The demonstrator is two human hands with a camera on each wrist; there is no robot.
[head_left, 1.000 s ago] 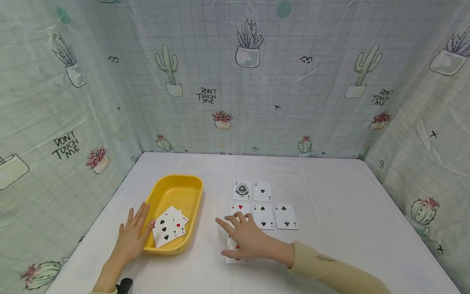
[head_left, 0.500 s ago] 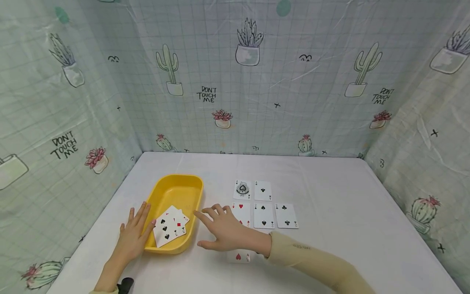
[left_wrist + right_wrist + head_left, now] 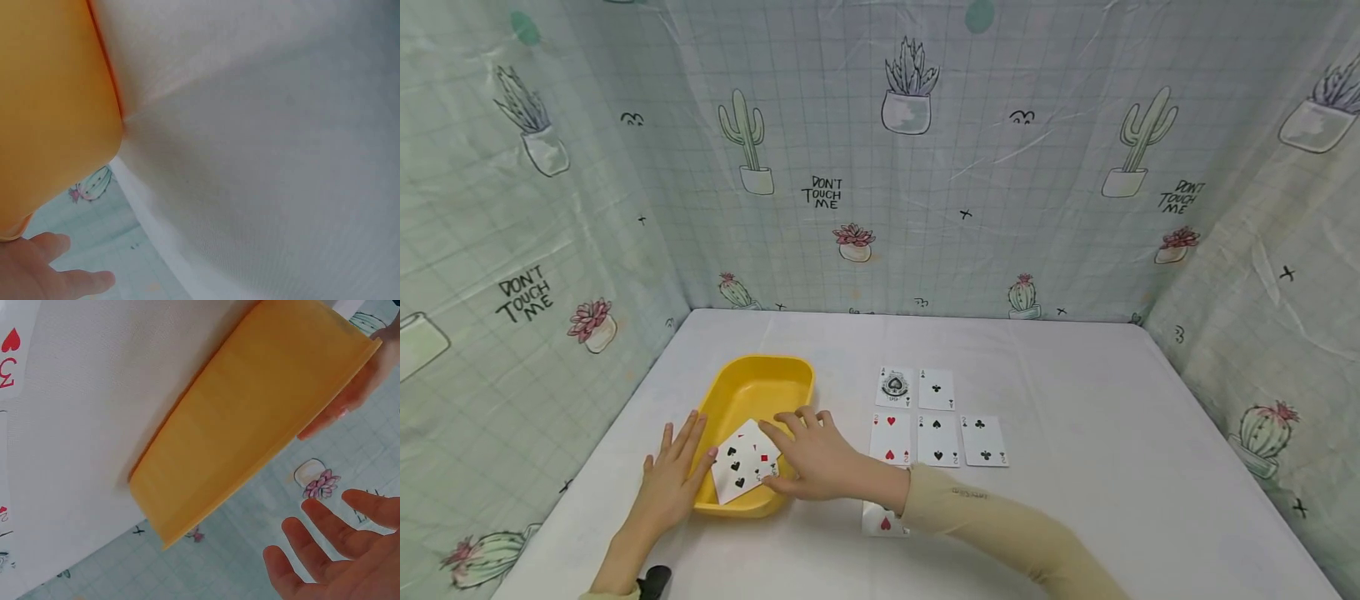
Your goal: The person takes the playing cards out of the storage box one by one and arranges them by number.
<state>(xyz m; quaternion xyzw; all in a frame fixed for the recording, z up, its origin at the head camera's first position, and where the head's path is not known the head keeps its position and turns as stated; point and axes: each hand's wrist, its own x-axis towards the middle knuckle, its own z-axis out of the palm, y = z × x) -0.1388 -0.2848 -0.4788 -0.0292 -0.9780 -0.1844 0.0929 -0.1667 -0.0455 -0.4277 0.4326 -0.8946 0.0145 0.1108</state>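
A yellow tray (image 3: 758, 392) stands at the left of the table, with several overlapping playing cards (image 3: 737, 467) at its near end; the three of spades shows on top. My left hand (image 3: 666, 483) rests on its left rim, fingers straight and spread. Over the right rim reaches my right hand (image 3: 820, 458), thumb and fingertips above the cards. In the right wrist view the right-hand fingers (image 3: 325, 519) are spread, with nothing between them. The three of hearts (image 3: 883, 523) lies partly hidden under my right forearm.
Face-up cards lie in rows right of the tray: ace of spades (image 3: 895, 387) and ace of clubs (image 3: 936, 389) at the back, then two of hearts (image 3: 890, 437), two of spades (image 3: 937, 440) and two of clubs (image 3: 985, 442). Patterned cloth (image 3: 962, 167) walls the table behind and at both sides.
My right hand has moved left, from above the three of hearts to over the cards in the tray. My left hand stays on the rim.
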